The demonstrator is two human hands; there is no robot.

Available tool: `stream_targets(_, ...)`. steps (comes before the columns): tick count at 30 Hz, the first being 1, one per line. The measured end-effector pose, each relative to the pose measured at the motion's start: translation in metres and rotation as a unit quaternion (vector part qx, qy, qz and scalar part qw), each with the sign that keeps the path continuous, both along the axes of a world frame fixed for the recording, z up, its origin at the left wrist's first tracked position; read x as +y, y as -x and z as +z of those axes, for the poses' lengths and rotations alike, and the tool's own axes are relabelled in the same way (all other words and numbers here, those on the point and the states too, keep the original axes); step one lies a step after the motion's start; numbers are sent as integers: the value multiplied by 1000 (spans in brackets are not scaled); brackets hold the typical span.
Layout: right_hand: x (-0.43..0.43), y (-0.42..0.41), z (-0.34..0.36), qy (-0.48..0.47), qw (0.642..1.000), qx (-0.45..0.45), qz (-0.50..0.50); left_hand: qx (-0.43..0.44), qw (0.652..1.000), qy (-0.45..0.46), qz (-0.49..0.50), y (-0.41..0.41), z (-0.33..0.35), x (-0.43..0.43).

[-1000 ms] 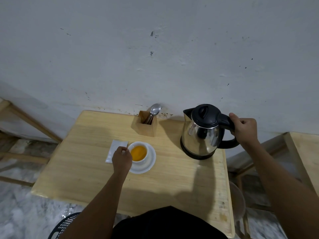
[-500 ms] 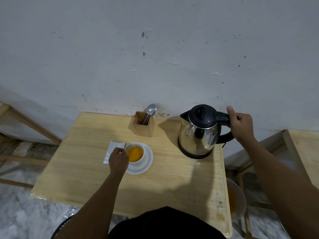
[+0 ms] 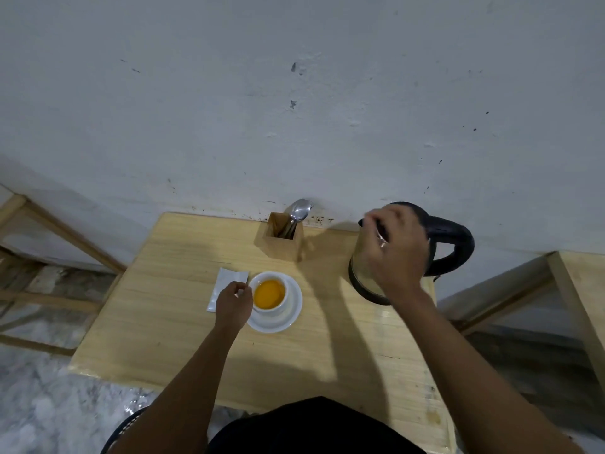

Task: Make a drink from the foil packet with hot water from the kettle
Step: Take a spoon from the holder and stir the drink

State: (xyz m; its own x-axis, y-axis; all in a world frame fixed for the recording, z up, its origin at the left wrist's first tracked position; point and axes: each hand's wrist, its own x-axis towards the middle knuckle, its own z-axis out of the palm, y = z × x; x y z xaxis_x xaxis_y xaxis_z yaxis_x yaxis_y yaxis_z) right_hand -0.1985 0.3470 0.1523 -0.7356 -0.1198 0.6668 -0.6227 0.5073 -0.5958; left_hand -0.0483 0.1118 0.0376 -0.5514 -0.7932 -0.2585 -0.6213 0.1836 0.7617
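Note:
A white cup (image 3: 284, 301) of orange liquid stands on a white saucer (image 3: 291, 317) in the middle of the wooden table (image 3: 327, 355). My left hand (image 3: 233, 303) is closed at the cup's left side, where its handle is hidden. The foil packet (image 3: 226, 283) lies flat just left of the cup, partly under that hand. The steel kettle (image 3: 360, 260) with its black handle (image 3: 458, 244) stands at the back right. My right hand (image 3: 397, 253) is off the handle and hovers blurred in front of the kettle body, fingers loosely spread, holding nothing.
A wooden holder (image 3: 283, 244) with spoons (image 3: 299, 209) stands at the table's back edge against the white wall. A second wooden table (image 3: 582, 290) is at the right, a wooden frame (image 3: 49, 231) at the left. A black mesh object (image 3: 127, 427) sits by the floor below.
The kettle was set down at the back right. My right hand let go of its handle and moved left across the kettle. My left hand stayed at the cup.

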Motion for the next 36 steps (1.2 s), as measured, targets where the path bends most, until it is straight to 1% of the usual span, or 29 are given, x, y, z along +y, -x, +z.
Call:
stream_targets(1, -16, -10, 3, -21, 999, -4, 47, -3, 1000, -6, -11, -1, 0, -3)
stream_targets(2, -31, -16, 3, -43, 994, -41, 86, -5, 1000, -16, -23, -3, -1, -7)
stream_targets(3, -44, -20, 4, -66, 986, -108, 111, -4, 999, -25, -34, -3, -1, -9)
stream_targets(4, -57, -20, 3, -81, 968, -200, 130, -2, 998, -33, -45, -4, -1, -13)
stream_targets(6, -82, -14, -6, -51, 909, -381, 159, -3, 996, -53, -68, -6, -3, -20)
stream_targets(7, -95, -8, -13, -28, 886, -436, 156, -4, 995, -69, -73, -6, -3, -23)
stream_targets(8, -107, -1, -22, -15, 871, -470, 143, -7, 993, -85, -75, -6, -2, -26)
stream_targets(11, -136, 20, -47, -14, 841, -533, 85, -21, 989, -115, -91, -4, -2, -35)
stream_targets(13, -149, 29, -58, -5, 831, -554, 47, -26, 987, -120, -107, -3, 0, -37)
stream_targets(15, -158, 37, -66, -6, 832, -555, 5, -29, 985, -120, -119, -3, 1, -39)
stream_targets(17, -164, 42, -71, -19, 841, -540, -37, -33, 984, -118, -133, -4, 1, -42)
stream_targets(20, -168, 47, -78, -6, 853, -518, -73, -26, 981, -126, -148, -6, 2, -45)
stream_targets(22, -171, 48, -81, 5, 853, -517, -77, -25, 979, -132, -152, -6, 2, -48)
stream_targets(25, -172, 53, -85, 48, 846, -528, -65, -21, 977, -141, -159, -7, 1, -48)
stream_targets(31, -172, 52, -91, 89, 843, -528, -49, -16, 975, -144, -170, -8, 1, -51)
stream_targets(36, -169, 36, -81, 177, 855, -487, -31, -16, 973, -148, -177, -8, -1, -54)
